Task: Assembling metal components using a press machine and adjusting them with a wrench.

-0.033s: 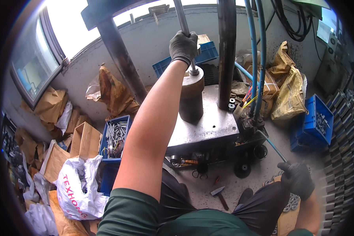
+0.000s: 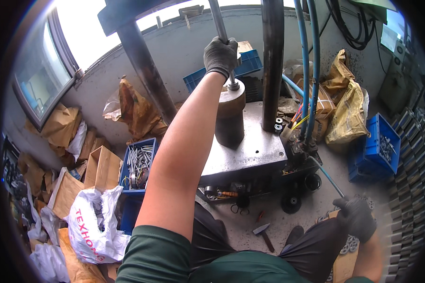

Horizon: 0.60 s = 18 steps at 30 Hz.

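My left hand (image 2: 220, 56), in a dark grey glove, is raised on an outstretched arm and closed around an upright steel rod (image 2: 216, 19). Below the fist, the rod's lower end meets the top of a thick dark metal cylinder (image 2: 229, 122), which stands on a steel press table (image 2: 259, 158). At the lower right my right hand (image 2: 357, 220), gloved too, is wrapped round the end of a thin blue-green lever (image 2: 329, 178). The lever slopes up to a dark mechanism (image 2: 303, 153) beside the table. My fingertips on the rod are partly hidden.
Dark press columns (image 2: 272, 66) and blue hoses (image 2: 302, 70) rise around the table. A blue bin of metal pins (image 2: 139, 160) stands left, blue crates (image 2: 375, 146) right. A hammer (image 2: 264, 236) lies on the floor near my feet. Metal rings (image 2: 352, 243) lie under my right hand.
My right hand has shifted slightly downward, with the lever's end in it. The left hand and the rod look the same.
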### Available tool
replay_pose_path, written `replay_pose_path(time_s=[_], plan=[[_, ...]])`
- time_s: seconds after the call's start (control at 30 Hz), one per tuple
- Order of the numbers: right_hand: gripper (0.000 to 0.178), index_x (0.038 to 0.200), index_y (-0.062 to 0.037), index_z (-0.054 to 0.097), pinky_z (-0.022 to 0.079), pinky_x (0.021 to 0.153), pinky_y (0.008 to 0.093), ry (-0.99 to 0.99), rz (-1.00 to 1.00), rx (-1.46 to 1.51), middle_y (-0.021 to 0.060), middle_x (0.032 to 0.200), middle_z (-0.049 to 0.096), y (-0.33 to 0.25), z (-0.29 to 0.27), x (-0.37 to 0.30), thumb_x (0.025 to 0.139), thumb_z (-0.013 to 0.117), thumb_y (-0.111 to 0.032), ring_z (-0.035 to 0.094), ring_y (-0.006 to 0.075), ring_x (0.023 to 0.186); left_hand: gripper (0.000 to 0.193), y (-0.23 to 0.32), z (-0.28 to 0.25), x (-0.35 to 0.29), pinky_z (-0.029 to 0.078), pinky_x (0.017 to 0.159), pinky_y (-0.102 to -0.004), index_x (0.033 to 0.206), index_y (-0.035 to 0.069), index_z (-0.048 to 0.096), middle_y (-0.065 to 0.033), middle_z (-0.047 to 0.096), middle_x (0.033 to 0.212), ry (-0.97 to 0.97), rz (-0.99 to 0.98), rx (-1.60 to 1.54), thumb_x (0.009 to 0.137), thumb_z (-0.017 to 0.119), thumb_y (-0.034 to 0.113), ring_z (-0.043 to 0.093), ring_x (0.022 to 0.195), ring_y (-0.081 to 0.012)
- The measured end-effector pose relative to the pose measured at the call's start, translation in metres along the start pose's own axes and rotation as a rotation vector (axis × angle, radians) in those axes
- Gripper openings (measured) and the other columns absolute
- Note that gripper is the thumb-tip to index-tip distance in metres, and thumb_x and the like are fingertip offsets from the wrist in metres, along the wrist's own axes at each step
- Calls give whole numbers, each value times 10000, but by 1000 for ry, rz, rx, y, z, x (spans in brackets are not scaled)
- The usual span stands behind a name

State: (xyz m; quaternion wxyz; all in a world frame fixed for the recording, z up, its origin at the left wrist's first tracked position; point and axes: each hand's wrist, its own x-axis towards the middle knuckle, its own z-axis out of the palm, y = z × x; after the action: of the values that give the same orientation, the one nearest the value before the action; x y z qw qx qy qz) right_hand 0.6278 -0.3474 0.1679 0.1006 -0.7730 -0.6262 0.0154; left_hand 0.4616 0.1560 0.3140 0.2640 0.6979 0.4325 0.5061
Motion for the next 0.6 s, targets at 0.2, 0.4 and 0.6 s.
replay_pose_path(time_s=[0.2, 0.4, 0.6], plan=[[98, 787, -51, 640, 533, 679, 489, -27, 33, 112, 224, 774, 655, 2, 24, -17, 811, 689, -133, 666, 437, 744, 387, -1, 2, 0, 628, 857, -419, 1024, 37, 734, -161, 783, 829, 111, 131, 171, 985, 645, 411, 796, 833, -312], [198, 807, -35, 732, 573, 756, 491, -184, 28, 51, 204, 786, 698, -4, 5, -7, 811, 701, -231, 714, 401, 787, 413, -4, 6, 4, 617, 898, -430, 1026, 38, 736, -163, 785, 838, 90, 154, 231, 977, 640, 437, 789, 886, -341], [261, 994, -37, 776, 582, 790, 474, -123, 122, 93, 200, 918, 731, 3, -19, 9, 826, 700, -222, 731, 390, 850, 429, -3, 9, 1, 616, 899, -439, 1041, 38, 734, -177, 787, 869, 65, 148, 215, 973, 635, 449, 785, 907, -347]])
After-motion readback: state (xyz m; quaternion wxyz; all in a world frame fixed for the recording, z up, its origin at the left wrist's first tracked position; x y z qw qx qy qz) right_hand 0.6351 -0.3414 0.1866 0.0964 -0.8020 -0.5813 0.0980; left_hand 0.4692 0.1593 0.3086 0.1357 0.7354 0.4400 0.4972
